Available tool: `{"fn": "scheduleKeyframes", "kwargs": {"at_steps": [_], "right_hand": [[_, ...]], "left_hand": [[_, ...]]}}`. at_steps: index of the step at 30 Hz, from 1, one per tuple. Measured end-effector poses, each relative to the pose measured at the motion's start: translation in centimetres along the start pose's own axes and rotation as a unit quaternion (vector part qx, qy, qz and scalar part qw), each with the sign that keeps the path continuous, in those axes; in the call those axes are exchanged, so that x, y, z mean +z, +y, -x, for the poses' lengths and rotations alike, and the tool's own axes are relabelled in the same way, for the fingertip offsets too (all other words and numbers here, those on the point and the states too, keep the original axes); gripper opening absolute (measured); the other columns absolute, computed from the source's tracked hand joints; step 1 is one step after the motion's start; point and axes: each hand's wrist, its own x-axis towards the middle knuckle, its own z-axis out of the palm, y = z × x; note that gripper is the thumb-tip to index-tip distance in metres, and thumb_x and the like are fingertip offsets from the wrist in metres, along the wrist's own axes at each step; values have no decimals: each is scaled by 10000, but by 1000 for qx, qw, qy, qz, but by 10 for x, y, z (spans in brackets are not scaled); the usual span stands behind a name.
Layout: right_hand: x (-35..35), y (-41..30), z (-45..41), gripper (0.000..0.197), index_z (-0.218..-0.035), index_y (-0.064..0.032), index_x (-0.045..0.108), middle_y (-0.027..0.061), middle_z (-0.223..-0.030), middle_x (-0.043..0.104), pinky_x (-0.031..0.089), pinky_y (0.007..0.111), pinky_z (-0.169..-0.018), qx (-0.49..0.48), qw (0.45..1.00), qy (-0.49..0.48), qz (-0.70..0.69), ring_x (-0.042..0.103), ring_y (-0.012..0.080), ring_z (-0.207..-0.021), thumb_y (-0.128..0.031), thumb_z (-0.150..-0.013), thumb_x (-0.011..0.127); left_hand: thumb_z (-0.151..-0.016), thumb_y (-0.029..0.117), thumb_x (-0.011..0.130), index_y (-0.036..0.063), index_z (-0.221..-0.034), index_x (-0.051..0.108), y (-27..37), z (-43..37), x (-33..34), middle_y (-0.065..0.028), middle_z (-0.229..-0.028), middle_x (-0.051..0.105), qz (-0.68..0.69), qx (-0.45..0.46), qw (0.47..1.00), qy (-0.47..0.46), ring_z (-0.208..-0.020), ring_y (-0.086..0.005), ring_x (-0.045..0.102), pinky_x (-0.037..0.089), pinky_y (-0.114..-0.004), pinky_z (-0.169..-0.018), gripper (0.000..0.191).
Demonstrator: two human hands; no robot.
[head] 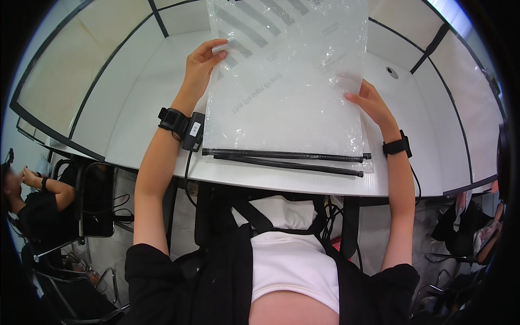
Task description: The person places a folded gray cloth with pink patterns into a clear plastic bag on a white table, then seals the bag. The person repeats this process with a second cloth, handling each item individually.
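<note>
A translucent plastic zip bag point(300, 118) with grey diagonal stripes and reversed printed writing is spread before me, its far end running out of view. My left hand point(201, 61) pinches its left edge between thumb and fingers, where the plastic is folded over. At the right edge, my right hand point(371, 101) grips the bag with the thumb in front and the other fingers behind the film. A black zip strip point(280, 154) crosses the bag's near end. Just below it lies another black strip point(292, 165), seemingly of a second bag underneath; that layer is mostly hidden.
Under the bag is a white desk point(150, 101), walled by black-framed partition panels point(65, 53). A cable hole point(391, 72) pierces the desk at the right. Cables run from my wrist straps point(174, 120). Another person point(44, 199) sits at far left, near black chairs point(97, 199).
</note>
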Motion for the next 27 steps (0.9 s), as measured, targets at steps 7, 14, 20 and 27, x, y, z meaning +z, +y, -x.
{"fn": "scheduleKeyframes", "kwargs": {"at_steps": [7, 14, 20, 27], "right_hand": [[-7, 17, -10, 176, -913, 12, 673, 48, -830, 680, 476, 231, -740, -101, 982, 85, 132, 610, 107, -786, 76, -810, 546], [4, 5, -2, 154, -923, -13, 676, 25, -850, 677, 469, 232, -757, -58, 990, 54, 116, 608, 102, -798, 17, -795, 597], [12, -8, 2, 381, -1110, 2, 548, 52, -1040, 583, 414, 278, -862, -2, 993, 100, 70, 520, 135, -991, -224, -821, 649], [-6, 4, -8, 241, -1013, -15, 612, 17, -873, 633, 462, 228, -698, 23, 993, 113, 20, 586, 78, -767, -206, -867, 600]], "left_hand": [[-812, 41, 617, 134, -1418, 85, -1, 3, 4, -107, -1174, 528, 99, -55, 992, -62, -1071, -168, 500, 352, -308, -962, 812], [-822, 197, 662, 1, -1176, 490, -6, 9, 14, -99, -1091, 582, -6, -206, 974, -90, -951, -186, 586, 493, -306, -828, 440], [-808, 171, 668, -6, -1194, 477, 0, 12, 21, -103, -1090, 578, -57, -206, 971, -111, -968, -191, 576, 472, -304, -856, 465], [-802, 165, 661, -28, -1128, 542, 3, 15, 21, -108, -1024, 614, -48, -217, 969, -109, -936, -182, 596, 469, -289, -832, 396]]}}
